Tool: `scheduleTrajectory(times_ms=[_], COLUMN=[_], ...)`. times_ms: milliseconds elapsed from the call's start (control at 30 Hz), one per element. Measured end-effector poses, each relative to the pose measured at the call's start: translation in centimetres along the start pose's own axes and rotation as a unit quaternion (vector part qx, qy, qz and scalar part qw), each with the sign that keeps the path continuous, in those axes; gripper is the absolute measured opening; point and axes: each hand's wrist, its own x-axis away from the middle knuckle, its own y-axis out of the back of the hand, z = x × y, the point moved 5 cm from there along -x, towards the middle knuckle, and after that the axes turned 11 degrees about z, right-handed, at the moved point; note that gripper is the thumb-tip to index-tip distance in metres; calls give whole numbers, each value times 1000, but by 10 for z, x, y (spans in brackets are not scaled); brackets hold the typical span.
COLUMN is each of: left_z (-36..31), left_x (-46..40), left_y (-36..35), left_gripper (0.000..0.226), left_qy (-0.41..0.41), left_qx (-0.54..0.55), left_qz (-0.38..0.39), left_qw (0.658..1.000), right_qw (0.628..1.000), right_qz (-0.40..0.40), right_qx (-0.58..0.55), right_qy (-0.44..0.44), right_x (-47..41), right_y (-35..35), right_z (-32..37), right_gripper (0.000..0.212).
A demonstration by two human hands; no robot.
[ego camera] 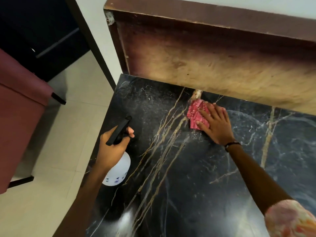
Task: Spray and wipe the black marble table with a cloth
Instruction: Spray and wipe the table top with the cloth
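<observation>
One black marble table [188, 168] fills the corner under a worn wooden panel [213, 57], its polished top looking hard and slick, with a fine mist of droplets near the back. One white spray bottle [119, 170] hangs over the left edge, probably light; the left hand [112, 147] grips its black trigger head, the natural place to hold it. One red cloth [196, 115], soft and limp, lies bunched near the back edge, pinned flat under the right hand [215, 124], fingers spread.
</observation>
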Motion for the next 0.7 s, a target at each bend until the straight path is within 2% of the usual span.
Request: scheduleTrajectory(times_ms=[100,167,267,367,467,533,600,700], left_z=[-4,-5,-8,-8,-4,-3,-1,3], left_x=[6,10,16,17,17,21,24,29], left_y=[-21,-35,-54,-65,-70,-70,-68,-63], left_gripper=[21,21,26,39,34,31,22,28], left_qy=[14,21,27,30,30,25,19,24], left_qx=[37,47,35,15,12,5,4,-4], left_qz=[-1,-7,-18,-22,-13,-19,-17,-17], left_qw=[999,999,999,999,999,999,1000,1000], right_qw=[994,991,994,998,999,996,997,1000], right_qz=[0,14,31,16,-5,-11,-14,-9], right_qx=[-44,-69,-70,-56,-20,9,10,-5], right_qy=[-96,-114,-80,-32,46,84,80,3], right_x=[-21,-45,-69,-63,-26,5,30,33], right_y=[12,24,30,20,3,-9,-15,-10], right_z=[-34,-29,6,36,48,35,7,-30], right_gripper=[74,79,84,75,62,62,64,69])
